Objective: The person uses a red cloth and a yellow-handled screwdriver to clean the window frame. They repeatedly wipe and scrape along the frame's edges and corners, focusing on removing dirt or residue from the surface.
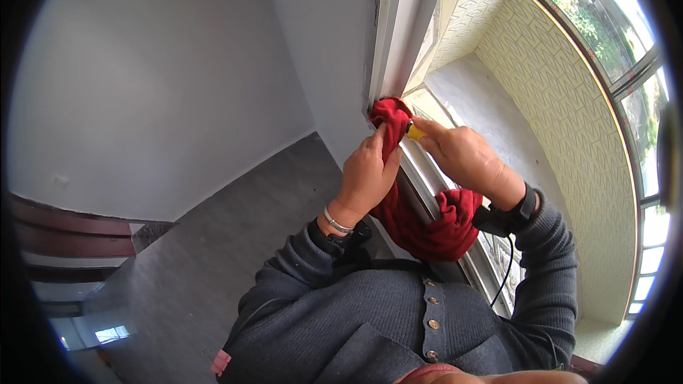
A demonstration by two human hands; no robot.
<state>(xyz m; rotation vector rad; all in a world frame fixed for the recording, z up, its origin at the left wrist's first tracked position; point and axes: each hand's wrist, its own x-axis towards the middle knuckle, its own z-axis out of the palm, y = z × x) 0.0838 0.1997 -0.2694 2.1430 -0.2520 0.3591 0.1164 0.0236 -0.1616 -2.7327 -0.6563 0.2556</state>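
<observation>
My left hand [368, 175] grips a bunched red cloth [390, 115], pressing its upper end against the foot of the window or door frame [403, 26]. The cloth runs down beneath that hand and lies in a thick fold across the metal sliding track [424, 168]. Between the thumb and fingers of my right hand [467, 157] is a small yellow-handled tool [415, 132]. Its dark end meets the edge of the cloth, and its tip is hidden, so the exact kind of tool cannot be told.
To the left are a plain pale wall [160, 74] and grey floor [213, 256]. Right of the track lies a ledge or balcony floor [480, 90], bounded by a patterned tiled wall [565, 112] under windows [603, 26]. A black cable [507, 272] hangs below my right wrist.
</observation>
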